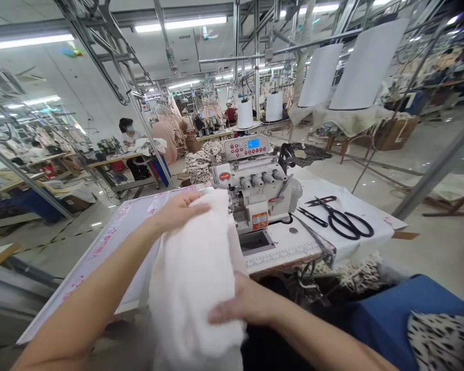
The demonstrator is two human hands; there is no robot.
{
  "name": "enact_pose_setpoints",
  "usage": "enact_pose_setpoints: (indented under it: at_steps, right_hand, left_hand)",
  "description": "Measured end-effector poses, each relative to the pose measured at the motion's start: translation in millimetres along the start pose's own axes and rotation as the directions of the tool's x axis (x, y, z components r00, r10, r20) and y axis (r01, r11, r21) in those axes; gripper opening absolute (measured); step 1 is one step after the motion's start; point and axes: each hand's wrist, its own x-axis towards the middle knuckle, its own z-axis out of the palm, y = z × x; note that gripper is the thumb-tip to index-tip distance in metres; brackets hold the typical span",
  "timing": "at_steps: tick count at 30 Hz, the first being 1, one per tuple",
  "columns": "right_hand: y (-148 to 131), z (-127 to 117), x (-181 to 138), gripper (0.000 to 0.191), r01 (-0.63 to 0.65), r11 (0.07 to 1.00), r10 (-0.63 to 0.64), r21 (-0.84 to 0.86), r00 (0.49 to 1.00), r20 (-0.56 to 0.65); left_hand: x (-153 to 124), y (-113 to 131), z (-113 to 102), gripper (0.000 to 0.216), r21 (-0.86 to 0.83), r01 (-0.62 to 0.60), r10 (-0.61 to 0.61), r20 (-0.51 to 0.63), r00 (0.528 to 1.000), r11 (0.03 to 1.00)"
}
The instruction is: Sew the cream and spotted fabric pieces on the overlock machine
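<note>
A folded length of white fabric (201, 268) hangs in front of me, its lower part blurred. At its upper left edge my left hand (183, 206) grips it, thumb on top and fingers behind the cloth. Lower down, my right hand (242, 301) pinches the right edge, thumb over the front and the other fingers hidden behind. The fabric's top end lies beside the needle area of a white overlock sewing machine (255, 190). A blue display (254, 143) glows on the machine's control panel.
Black scissors (346, 219) and thread snips (313, 216) lie on white cloth right of the machine. Large thread cones (365, 67) stand upper right. A spotted fabric pile (203, 162) sits behind the machine. A blue box (413, 309) is at lower right. A person (130, 136) sits at another table.
</note>
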Motion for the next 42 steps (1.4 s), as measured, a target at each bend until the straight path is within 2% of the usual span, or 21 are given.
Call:
enact_pose_setpoints:
  at_steps: [1, 3, 5, 6, 7, 9, 10, 11, 13, 15, 17, 20, 25, 30, 33, 35, 37, 38, 40, 42]
  right_hand:
    - [14, 1, -7, 0.051, -0.022, 0.999, 0.023, 0.030, 0.999, -0.037]
    - [37, -3, -17, 0.051, 0.026, 0.997, -0.046, -0.078, 0.964, -0.261]
    - [50, -15, -21, 0.041, 0.043, 0.927, -0.226, -0.372, 0.856, -0.464]
    - [52, -22, -22, 0.034, 0.005, 0.850, -0.317, -0.526, 0.803, -0.505]
    - [53, -29, -22, 0.029, -0.050, 0.755, -0.393, -0.654, 0.764, -0.512]
    - [50, -40, -21, 0.025, -0.142, 0.573, -0.506, -0.807, 0.713, -0.485]
    - [49, -43, -20, 0.023, -0.149, 0.518, -0.544, -0.842, 0.703, -0.459]
    - [48, -43, -19, 0.021, -0.122, 0.497, -0.557, -0.859, 0.715, -0.423]
    - [51, -39, -17, 0.018, -0.010, 0.563, -0.498, -0.826, 0.793, -0.349]
    - [59, -30, -18, 0.021, 0.080, 0.689, -0.404, -0.720, 0.867, -0.291]
    - [67, -21, -19, 0.023, 0.119, 0.786, -0.355, -0.606, 0.890, -0.287]
    - [75, -13, -20, 0.020, 0.156, 0.846, -0.344, -0.509, 0.890, -0.298]
    - [76, -13, -18, 0.018, 0.169, 0.866, -0.343, -0.470, 0.886, -0.313]
    - [77, -13, -16, 0.016, 0.160, 0.871, -0.332, -0.465, 0.889, -0.316]
    - [64, -16, -21, 0.011, 0.029, 0.831, -0.224, -0.555, 0.931, -0.287]
    - [44, -26, -26, 0.009, -0.138, 0.729, -0.063, -0.670, 0.962, -0.265]
    - [17, -43, -26, 0.013, -0.260, 0.618, 0.010, -0.742, 0.946, -0.323]
    - [3, -53, -23, 0.015, -0.286, 0.609, -0.034, -0.740, 0.922, -0.385]
    - [-21, -74, -11, 0.020, -0.262, 0.690, -0.193, -0.675, 0.832, -0.520]
    - [-38, -92, 7, 0.023, -0.195, 0.770, -0.265, -0.607, 0.768, -0.583]
  left_hand:
    - [7, -6, 9, 0.038, 0.033, 0.007, -0.008, 0.027, 1.000, 0.999]
    - [18, -18, 29, 0.035, 0.087, -0.005, 0.002, 0.044, 0.999, 0.996]
    - [25, -27, 44, 0.030, 0.162, -0.023, 0.025, -0.005, 1.000, 0.987]
    - [27, -30, 49, 0.026, 0.199, -0.029, 0.037, -0.036, 0.999, 0.980]
    - [28, -31, 53, 0.022, 0.235, -0.030, 0.047, -0.065, 0.997, 0.971]
    - [31, -32, 55, 0.015, 0.278, -0.030, 0.058, -0.094, 0.994, 0.960]
    - [31, -31, 55, 0.015, 0.281, -0.028, 0.058, -0.097, 0.994, 0.959]
    - [32, -31, 55, 0.016, 0.286, -0.019, 0.050, -0.100, 0.994, 0.958]
    - [32, -29, 54, 0.022, 0.309, 0.017, 0.020, -0.115, 0.993, 0.951]
    - [29, -29, 53, 0.022, 0.331, 0.046, -0.005, -0.123, 0.992, 0.943]
    - [25, -28, 52, 0.013, 0.341, 0.057, -0.020, -0.112, 0.994, 0.938]
    - [19, -27, 50, 0.007, 0.343, 0.070, -0.037, -0.101, 0.994, 0.937]
    - [20, -26, 54, 0.022, 0.328, 0.114, -0.076, -0.126, 0.989, 0.938]
    - [24, -28, 61, 0.023, 0.327, 0.147, -0.098, -0.161, 0.982, 0.934]
    - [23, -29, 63, 0.022, 0.338, 0.148, -0.098, -0.161, 0.982, 0.930]
    - [23, -30, 64, 0.022, 0.344, 0.140, -0.090, -0.158, 0.983, 0.928]
    - [23, -30, 65, 0.023, 0.344, 0.139, -0.087, -0.160, 0.983, 0.929]
    - [23, -30, 65, 0.023, 0.343, 0.137, -0.085, -0.162, 0.983, 0.929]
    - [23, -31, 65, 0.022, 0.338, 0.130, -0.075, -0.170, 0.983, 0.932]
    - [24, -31, 65, 0.020, 0.330, 0.122, -0.065, -0.179, 0.982, 0.936]
